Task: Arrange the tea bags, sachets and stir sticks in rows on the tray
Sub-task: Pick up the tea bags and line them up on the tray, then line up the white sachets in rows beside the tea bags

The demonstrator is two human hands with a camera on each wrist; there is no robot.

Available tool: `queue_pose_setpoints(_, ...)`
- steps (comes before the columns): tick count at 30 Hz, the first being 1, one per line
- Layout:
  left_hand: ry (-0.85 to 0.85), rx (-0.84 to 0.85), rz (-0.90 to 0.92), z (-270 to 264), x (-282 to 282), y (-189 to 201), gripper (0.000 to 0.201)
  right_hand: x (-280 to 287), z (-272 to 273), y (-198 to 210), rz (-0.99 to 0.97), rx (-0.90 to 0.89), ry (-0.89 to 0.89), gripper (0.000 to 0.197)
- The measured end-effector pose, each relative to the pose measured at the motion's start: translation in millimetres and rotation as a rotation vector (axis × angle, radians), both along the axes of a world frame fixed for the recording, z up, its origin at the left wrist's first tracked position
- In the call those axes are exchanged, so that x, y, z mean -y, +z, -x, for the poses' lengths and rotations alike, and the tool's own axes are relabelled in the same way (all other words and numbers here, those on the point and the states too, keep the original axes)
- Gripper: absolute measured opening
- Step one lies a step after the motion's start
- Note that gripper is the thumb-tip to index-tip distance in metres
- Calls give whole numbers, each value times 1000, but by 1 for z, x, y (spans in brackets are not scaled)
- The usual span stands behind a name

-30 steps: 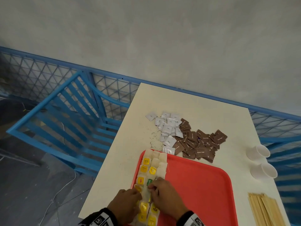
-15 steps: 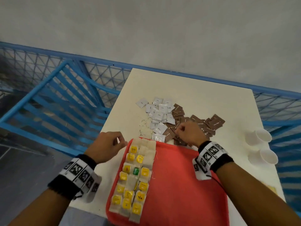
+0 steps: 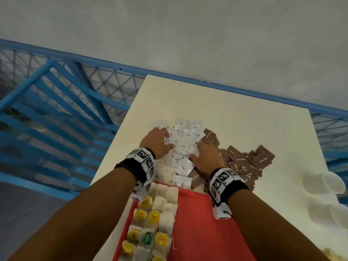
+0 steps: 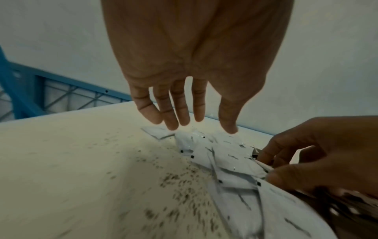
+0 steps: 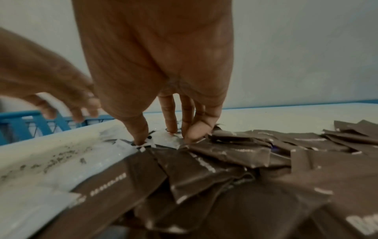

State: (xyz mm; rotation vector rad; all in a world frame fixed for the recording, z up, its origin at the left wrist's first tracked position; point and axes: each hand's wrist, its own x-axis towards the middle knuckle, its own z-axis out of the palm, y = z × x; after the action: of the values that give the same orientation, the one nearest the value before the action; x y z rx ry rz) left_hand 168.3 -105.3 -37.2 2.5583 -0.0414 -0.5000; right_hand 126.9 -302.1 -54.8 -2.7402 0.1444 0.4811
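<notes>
Bare arms; black wristbands (image 3: 235,187) w/ white b&w marker-tag blocks on both wrists.

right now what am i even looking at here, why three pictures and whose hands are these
No machine here: a person works with bare hands, wearing cameras. The wide picture comes from a head camera looking down; the other two come from cameras on each wrist, looking along the fingers. On the table lie a pile of white sachets and a pile of brown sachets, with white cups at the right. The red tray already holds rows of tea bags. The left hand reaches over the white pile with fingers spread. The right hand pinches a white sachet at its edge.
</notes>
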Motion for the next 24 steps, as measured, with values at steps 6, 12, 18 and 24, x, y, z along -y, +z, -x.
queue_pose_setpoints(6,-130,-108,-228,-38,37,-15,108,8,2,6,-9,106,13,19)
queue_pose_setpoints(12,-104,-128,-100,-32,39,-29,75,29,-23,29,-359,52,-209,18)
queue_pose_setpoints(18,4,-128,139,-18,21,-33,47,-2,-71,18,-403,13,-45,19)
queue_pose_setpoints(24,199,-169,301,-11,-6,-31,41,-28,-73,-1,-219,-47,80,37)
